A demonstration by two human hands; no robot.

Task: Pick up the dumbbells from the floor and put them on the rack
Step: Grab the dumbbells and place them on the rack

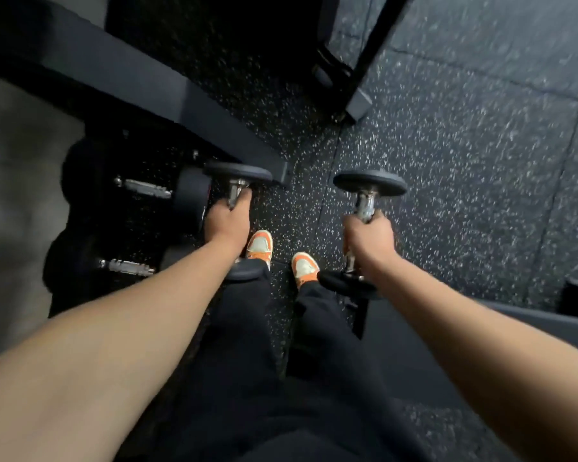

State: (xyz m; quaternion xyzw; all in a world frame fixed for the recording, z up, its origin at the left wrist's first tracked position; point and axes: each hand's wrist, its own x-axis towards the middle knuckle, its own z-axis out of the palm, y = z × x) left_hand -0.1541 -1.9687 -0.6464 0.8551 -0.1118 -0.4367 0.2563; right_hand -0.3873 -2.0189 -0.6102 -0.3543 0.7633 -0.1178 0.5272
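Observation:
I hold two small dumbbells with black round ends and chrome handles, both lifted off the floor. My left hand [228,221] is closed around the handle of the left dumbbell [237,173], just right of the rack's lower bar. My right hand [367,238] grips the right dumbbell [369,183], which hangs over the speckled floor. The dark rack [121,80] runs diagonally across the upper left. Two larger dumbbells [141,188] lie beneath its bar at the left, with the second of them [127,266] nearer to me.
Black speckled rubber floor tiles [464,155] spread to the right. My orange and white shoes [260,245] stand between the two dumbbells. A dark metal frame leg [359,101] reaches down from the top centre. A grey bench edge [548,325] sits at the right.

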